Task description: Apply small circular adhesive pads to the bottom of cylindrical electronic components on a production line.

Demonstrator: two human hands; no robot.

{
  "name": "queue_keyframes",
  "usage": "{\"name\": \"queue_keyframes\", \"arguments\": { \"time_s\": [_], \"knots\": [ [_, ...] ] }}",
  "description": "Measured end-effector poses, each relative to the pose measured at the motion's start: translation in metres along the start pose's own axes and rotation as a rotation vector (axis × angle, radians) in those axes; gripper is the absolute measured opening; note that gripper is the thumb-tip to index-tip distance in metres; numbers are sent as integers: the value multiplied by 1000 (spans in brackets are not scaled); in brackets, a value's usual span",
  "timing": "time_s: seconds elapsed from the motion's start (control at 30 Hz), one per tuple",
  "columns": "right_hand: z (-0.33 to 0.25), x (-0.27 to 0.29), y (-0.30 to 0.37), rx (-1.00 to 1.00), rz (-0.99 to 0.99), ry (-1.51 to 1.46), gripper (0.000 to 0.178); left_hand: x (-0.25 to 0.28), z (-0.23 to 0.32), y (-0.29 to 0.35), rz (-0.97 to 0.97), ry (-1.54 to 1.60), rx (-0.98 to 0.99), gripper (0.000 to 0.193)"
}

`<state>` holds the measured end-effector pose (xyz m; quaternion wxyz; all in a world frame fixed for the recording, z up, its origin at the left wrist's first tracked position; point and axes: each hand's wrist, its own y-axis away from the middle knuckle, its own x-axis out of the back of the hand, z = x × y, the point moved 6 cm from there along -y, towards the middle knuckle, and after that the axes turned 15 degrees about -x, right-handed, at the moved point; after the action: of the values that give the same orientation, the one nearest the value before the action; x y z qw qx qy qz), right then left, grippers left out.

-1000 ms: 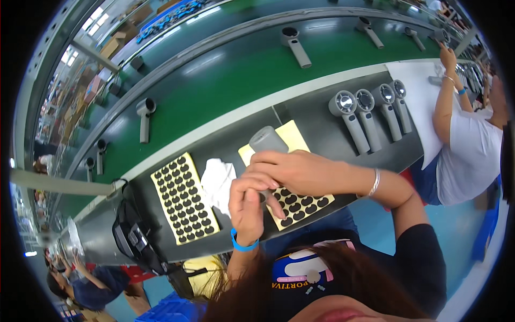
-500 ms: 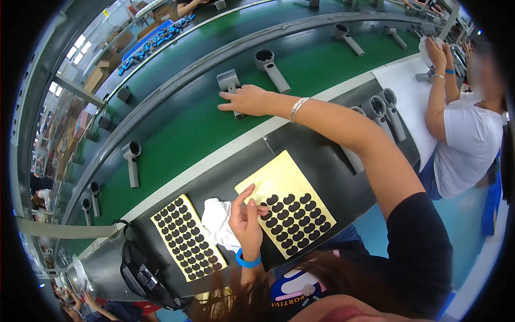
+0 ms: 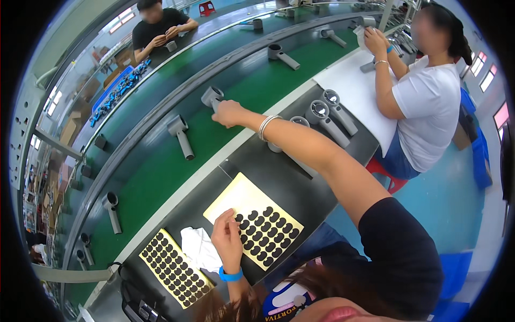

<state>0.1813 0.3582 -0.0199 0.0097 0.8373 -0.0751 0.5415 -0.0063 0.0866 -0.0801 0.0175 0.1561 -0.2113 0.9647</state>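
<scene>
My right hand (image 3: 229, 114) reaches across to the green conveyor, its fingers closed round the handle of a grey handheld fan housing (image 3: 213, 95) with a round, hollow head. To its left on the belt lies a similar grey housing (image 3: 181, 134), untouched. Over a yellow sheet (image 3: 236, 190) of black rounded stickers (image 3: 268, 236) is my left hand (image 3: 227, 239), thumb and fingers drawn together. Whatever may be between those fingertips is too small to make out. Beside that wrist a crumpled white cloth (image 3: 197, 247) lies on the dark bench.
A second sticker sheet (image 3: 174, 271) lies left of the cloth. Several fans (image 3: 327, 121) rest on the bench beyond my right forearm. More housings (image 3: 111, 212) dot the belt. One co-worker (image 3: 424, 86) sits at the right, another (image 3: 161, 32) across the belt.
My right hand has let go of one grey housing and taken the housing to its right. The view has tilted up, showing more of both co-workers. My left hand stays by the sheet.
</scene>
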Motion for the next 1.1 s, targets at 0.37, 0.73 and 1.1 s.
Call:
{"name": "queue_keyframes", "arguments": {
  "time_s": [0.37,0.73,1.1],
  "knots": [
    [19,26,236,-174,-1276,-1230,30,15,82,-4,101,-314,-406,27],
    [32,11,315,-50,-1517,-1331,46,24,105,22,-244,-392,-332,42],
    [41,3,313,643,-445,-53,36,59,8,37,309,1112,441,43]
  ]
}}
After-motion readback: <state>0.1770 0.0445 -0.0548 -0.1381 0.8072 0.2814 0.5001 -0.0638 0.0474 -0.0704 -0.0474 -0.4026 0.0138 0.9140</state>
